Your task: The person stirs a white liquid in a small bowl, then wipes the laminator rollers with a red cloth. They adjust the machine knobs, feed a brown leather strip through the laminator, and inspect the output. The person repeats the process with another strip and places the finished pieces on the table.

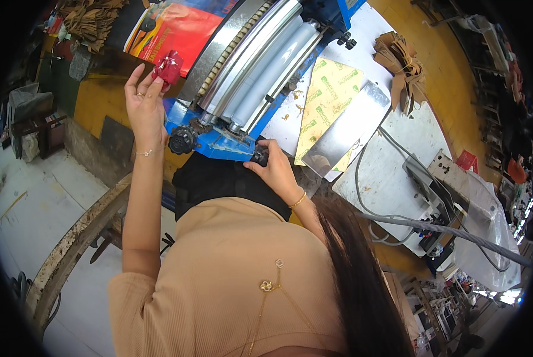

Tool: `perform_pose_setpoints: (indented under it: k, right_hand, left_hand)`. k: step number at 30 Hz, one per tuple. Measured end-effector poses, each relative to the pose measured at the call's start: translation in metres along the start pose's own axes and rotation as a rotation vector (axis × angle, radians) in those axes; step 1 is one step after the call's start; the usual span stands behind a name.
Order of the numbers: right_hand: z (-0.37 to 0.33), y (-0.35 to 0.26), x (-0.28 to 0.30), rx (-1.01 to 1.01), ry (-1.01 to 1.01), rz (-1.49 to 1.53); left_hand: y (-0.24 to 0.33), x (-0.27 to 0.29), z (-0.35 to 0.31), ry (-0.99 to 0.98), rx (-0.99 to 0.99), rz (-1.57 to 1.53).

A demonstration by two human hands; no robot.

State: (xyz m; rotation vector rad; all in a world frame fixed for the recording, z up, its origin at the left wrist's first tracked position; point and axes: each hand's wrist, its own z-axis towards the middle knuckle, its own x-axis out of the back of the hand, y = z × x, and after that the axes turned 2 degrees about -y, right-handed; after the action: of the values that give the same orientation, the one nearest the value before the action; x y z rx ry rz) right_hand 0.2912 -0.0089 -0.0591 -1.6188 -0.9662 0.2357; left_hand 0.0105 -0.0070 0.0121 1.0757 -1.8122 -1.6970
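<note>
A blue machine frame (pixel 216 144) carries several long shiny metal rollers (pixel 251 56) in front of me. My right hand (pixel 278 174) is closed around a black knob (pixel 259 155) at the near right corner of the frame. At the machine's left side my left hand (pixel 145 107) is raised, its fingertips at a small crumpled, glossy red bundle (pixel 169 69) that it seems to pinch. What the bundle is cannot be made out. Another black knob (pixel 182 140) sits on the near left corner, between my two hands.
Right of the machine lie a yellow printed sheet (pixel 326 104) and a shiny metal plate (pixel 353 128). Brown cut pieces (pixel 402 68) are bundled beyond them. A grey hose (pixel 457 235) and cables cross the right side. A red printed packet (pixel 183 33) lies at the far left.
</note>
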Motion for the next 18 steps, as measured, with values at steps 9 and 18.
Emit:
perform_pose_setpoints:
  k: [9, 18]
  right_hand:
    - [0.011, 0.026, 0.002, -0.376, -0.268, 0.720]
    - [0.014, 0.023, 0.011, -0.558, -0.341, 0.737]
  left_hand:
    - [0.000, -0.001, -0.001, -0.010, -0.007, -0.015]
    - [0.001, -0.001, -0.001, -0.001, 0.002, 0.001]
